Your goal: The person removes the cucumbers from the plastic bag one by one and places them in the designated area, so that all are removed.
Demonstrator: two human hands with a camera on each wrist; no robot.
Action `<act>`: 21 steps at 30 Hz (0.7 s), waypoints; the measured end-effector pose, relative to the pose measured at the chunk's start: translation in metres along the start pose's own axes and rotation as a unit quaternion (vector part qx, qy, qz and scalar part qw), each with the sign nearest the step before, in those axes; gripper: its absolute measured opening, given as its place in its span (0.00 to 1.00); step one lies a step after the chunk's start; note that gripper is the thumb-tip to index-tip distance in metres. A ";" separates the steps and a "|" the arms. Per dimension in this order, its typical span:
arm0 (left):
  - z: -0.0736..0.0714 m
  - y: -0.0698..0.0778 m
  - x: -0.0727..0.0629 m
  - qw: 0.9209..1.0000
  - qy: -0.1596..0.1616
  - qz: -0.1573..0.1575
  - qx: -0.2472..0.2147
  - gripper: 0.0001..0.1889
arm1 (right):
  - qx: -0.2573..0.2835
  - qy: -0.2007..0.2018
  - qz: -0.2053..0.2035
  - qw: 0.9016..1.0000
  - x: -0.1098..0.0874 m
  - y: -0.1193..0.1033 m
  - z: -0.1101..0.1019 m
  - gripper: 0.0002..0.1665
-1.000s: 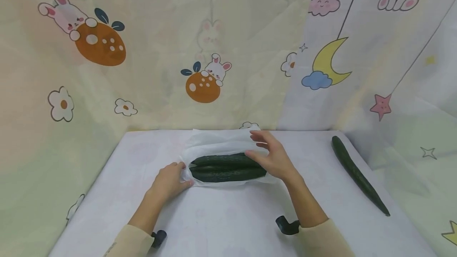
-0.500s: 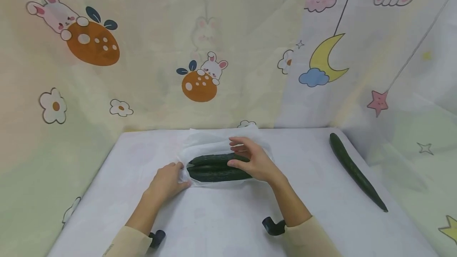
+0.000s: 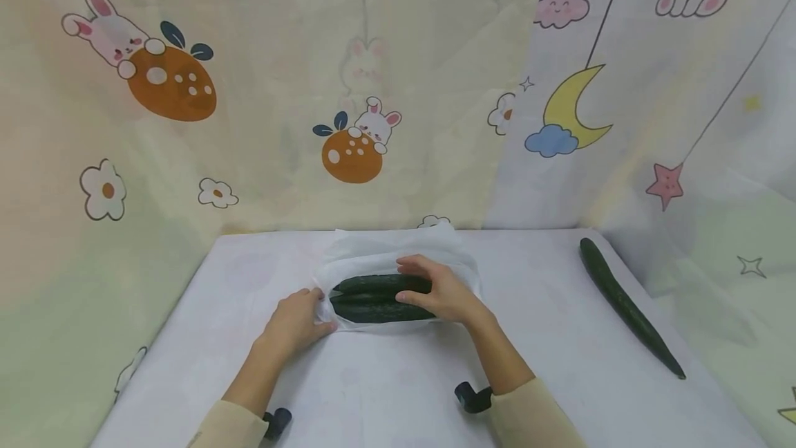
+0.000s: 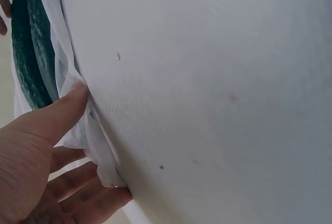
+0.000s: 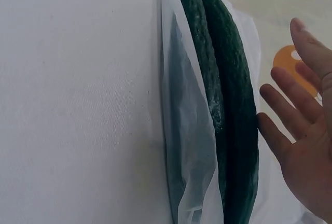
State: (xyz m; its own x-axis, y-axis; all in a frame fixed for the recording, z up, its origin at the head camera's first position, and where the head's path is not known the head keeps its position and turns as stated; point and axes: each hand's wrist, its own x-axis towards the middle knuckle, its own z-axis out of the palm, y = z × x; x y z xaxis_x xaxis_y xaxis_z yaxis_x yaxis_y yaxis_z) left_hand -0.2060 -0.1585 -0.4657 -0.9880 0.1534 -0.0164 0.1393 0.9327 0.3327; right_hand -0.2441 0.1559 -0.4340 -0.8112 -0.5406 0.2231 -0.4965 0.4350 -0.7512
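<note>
Two dark green cucumbers lie side by side in a thin white plastic bag [image 3: 385,247] at the table's middle: a near cucumber [image 3: 367,310] and a far cucumber [image 3: 367,284]. At the bag's left end, my left hand [image 3: 295,323] holds the crumpled film; the left wrist view shows the thumb [image 4: 65,112] on one side and the fingers on the other. My right hand [image 3: 448,296] hovers over the cucumbers' right part, hiding their right ends. Its fingers are spread in the right wrist view, one fingertip [image 5: 264,123] at or very near a cucumber's side.
A third cucumber [image 3: 628,306] lies slanted along the right side of the white table [image 3: 385,393]. Behind the table hangs a printed cloth [image 3: 261,137]. Black wrist camera mounts [image 3: 472,398] stick out by both sleeves.
My right hand has moved left from the cucumbers' right end to a place further over them, and it is lower than before. The left hand stays at the bag's left end.
</note>
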 end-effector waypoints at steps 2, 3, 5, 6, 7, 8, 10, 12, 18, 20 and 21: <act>0.000 -0.001 -0.001 1.000 0.000 -0.001 0.000 0.34 | -0.016 -0.002 0.003 1.000 0.002 0.001 0.000 0.38; 0.001 -0.001 -0.001 1.000 0.000 -0.002 -0.001 0.34 | -0.024 -0.003 0.002 1.000 0.003 0.002 0.000 0.37; 0.001 -0.001 -0.001 1.000 0.002 -0.002 -0.001 0.34 | -0.042 -0.005 -0.002 0.999 0.006 0.003 -0.001 0.36; 0.001 -0.001 -0.001 1.000 0.003 -0.002 0.000 0.34 | -0.047 -0.008 -0.006 0.999 0.008 0.004 -0.001 0.35; 0.001 -0.002 -0.001 1.000 0.005 -0.002 0.001 0.34 | -0.050 -0.012 -0.007 0.999 0.009 0.005 -0.002 0.35; 0.002 -0.002 -0.001 1.000 0.006 -0.001 0.001 0.34 | -0.051 -0.017 -0.007 0.999 0.011 0.006 -0.003 0.34; 0.002 -0.002 -0.001 1.000 0.007 -0.001 0.002 0.35 | -0.053 -0.024 -0.006 0.998 0.014 0.010 -0.004 0.32; 0.003 -0.002 0.000 1.000 0.007 -0.001 0.002 0.35 | -0.056 -0.029 -0.002 0.998 0.016 0.013 -0.005 0.30; 0.004 -0.004 0.002 1.000 0.012 -0.007 0.004 0.34 | -0.062 -0.040 0.017 0.997 0.022 0.019 -0.005 0.30; 0.004 -0.004 0.002 1.000 0.011 -0.005 0.003 0.34 | -0.069 -0.044 0.025 0.996 0.024 0.020 -0.004 0.30; 0.004 -0.005 0.002 1.000 0.011 -0.004 0.004 0.34 | -0.073 -0.045 0.029 0.996 0.025 0.021 -0.003 0.31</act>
State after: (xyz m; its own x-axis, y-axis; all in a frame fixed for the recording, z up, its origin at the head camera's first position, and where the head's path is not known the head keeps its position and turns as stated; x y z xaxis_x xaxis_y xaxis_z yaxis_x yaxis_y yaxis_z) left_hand -0.2088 -0.1612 -0.4708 -0.9903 0.1389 0.0018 0.1320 0.9363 0.3254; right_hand -0.2753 0.1539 -0.4420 -0.8119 -0.5711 0.1213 -0.4949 0.5630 -0.6619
